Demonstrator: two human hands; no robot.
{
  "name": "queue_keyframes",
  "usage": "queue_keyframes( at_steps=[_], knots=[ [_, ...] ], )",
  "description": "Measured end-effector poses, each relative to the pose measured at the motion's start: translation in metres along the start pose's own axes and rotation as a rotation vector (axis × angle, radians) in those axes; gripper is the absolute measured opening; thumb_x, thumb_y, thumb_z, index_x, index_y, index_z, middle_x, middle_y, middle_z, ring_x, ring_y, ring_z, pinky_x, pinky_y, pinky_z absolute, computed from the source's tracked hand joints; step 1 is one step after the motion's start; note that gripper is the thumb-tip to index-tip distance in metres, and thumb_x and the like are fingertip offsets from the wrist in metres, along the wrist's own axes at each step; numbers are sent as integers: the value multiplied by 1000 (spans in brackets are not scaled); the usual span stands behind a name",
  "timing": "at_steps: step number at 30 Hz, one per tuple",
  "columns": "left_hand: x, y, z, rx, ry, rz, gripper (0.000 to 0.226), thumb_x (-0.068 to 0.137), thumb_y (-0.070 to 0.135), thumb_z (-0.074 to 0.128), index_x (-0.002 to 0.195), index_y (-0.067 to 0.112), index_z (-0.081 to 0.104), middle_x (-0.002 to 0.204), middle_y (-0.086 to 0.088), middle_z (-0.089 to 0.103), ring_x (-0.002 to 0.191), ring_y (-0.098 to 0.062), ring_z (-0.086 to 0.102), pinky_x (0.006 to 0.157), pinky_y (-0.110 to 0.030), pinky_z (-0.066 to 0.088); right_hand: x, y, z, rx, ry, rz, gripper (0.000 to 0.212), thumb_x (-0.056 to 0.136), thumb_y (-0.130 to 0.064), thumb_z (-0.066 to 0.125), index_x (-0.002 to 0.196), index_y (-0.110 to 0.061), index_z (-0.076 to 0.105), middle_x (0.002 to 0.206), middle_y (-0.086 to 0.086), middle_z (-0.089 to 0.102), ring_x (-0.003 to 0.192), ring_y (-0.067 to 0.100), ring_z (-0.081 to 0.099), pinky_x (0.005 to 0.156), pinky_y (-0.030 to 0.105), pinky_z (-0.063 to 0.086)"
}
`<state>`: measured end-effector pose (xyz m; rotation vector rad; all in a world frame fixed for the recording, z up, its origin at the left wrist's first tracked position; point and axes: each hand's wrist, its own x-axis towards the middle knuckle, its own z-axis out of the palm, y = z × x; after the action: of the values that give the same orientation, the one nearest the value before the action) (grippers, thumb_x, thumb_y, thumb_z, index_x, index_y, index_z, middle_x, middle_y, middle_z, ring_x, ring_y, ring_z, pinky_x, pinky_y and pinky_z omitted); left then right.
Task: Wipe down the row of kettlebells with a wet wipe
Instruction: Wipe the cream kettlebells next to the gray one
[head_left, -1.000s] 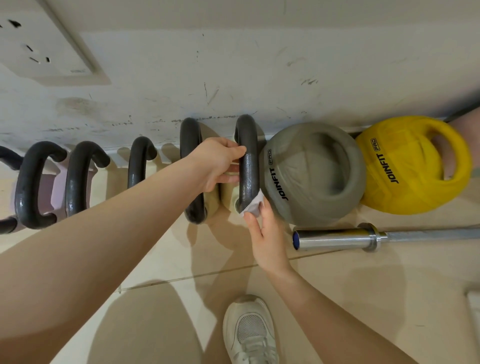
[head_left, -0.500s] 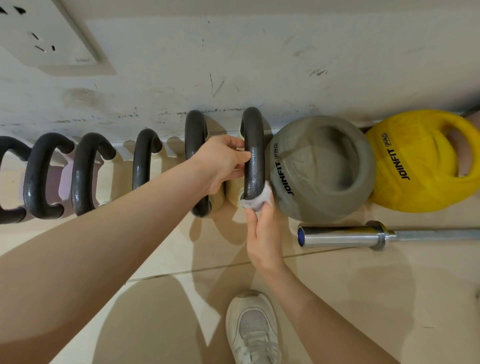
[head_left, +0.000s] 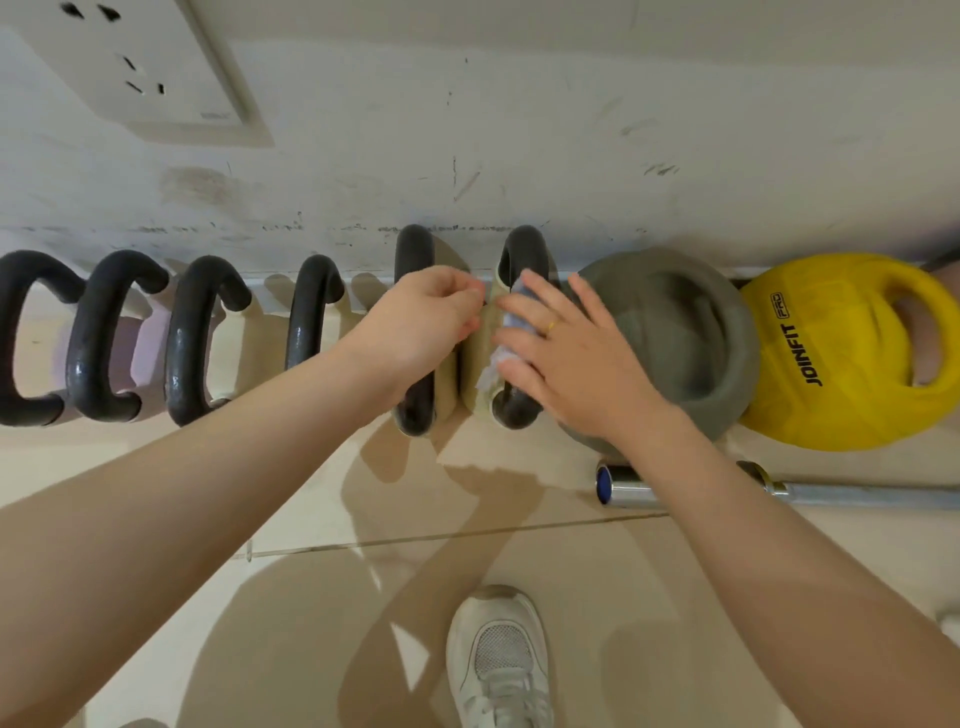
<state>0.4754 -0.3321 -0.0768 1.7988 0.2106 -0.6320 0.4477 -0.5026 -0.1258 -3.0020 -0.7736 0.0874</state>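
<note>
Since the earlier frame my right hand (head_left: 566, 348) has moved from the near foot of the rightmost black handle up over its middle, and my left hand (head_left: 423, 322) has let go of that handle. The wet wipe (head_left: 511, 322) is now pressed under my right fingers, which are wrapped over the kettlebell handle (head_left: 524, 249), rubbing the cream body between this bell and its left neighbour. My left hand is loosely curled, resting on the neighbouring handle (head_left: 414, 249); I cannot tell whether it grips it. Finding: the step in hand is wiping the rightmost kettlebell of the row (head_left: 197, 332), which stands along the far wall on the floor (head_left: 311, 597). The bells to the left show no wipe contact at present. A grey ball weight (head_left: 691, 332) and a yellow one (head_left: 841, 364) sit to the right, a steel bar (head_left: 857, 496) nearer. Next move, in my judgement: finish this handle, then shift the wipe leftward, steadying each bell against tipping.
</note>
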Motion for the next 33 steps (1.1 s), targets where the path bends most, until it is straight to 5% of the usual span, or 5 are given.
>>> queue_keyframes(
  at_steps=[13, 17, 21, 27, 33],
  knots=[
    [-34, -25, 17, 157, -102, -71, 12, 89, 5, 50, 95, 14, 56, 92, -5, 60, 84, -22, 56, 72, -26, 47, 29, 16, -18, -63, -50, -99, 48, 90, -31, 24, 95, -16, 69, 117, 2, 65, 131, 24, 43, 115, 44, 6],
    [-39, -34, 36, 285, -340, -307, 25, 92, 1, 45, 113, 10, 55, 117, -15, 57, 103, -24, 57, 99, -34, 45, 24, 9, -16, -150, -113, -189, 46, 86, -31, 27, 87, -16, 71, 109, 6, 68, 126, 28, 47, 114, 49, 14],
    [-33, -45, 35, 187, -165, -370, 19, 90, 0, 39, 96, 11, 54, 101, -8, 50, 116, -32, 55, 104, -41, 42, 0, -25, 3, -491, -146, -405, 36, 81, -30, 40, 76, -15, 72, 77, 4, 67, 89, 29, 60, 111, 49, 25],
    [-37, -48, 42, 167, -109, -320, 37, 93, 5, 33, 129, 10, 41, 110, 2, 42, 98, -15, 37, 66, -20, 35, -18, -62, 21, -1017, -557, -461, 44, 90, -31, 46, 130, -12, 49, 129, 13, 50, 129, 48, 27, 90, 71, -20],
    [-43, -59, 44, 41, -113, -303, 49, 93, 8, 41, 141, 12, 31, 128, -2, 47, 115, -18, 45, 79, -22, 37, -8, -17, -5, -535, -138, -476, 20, 82, -25, 58, 97, -22, 71, 101, 2, 70, 125, 32, 49, 111, 61, -1]
  ],
)
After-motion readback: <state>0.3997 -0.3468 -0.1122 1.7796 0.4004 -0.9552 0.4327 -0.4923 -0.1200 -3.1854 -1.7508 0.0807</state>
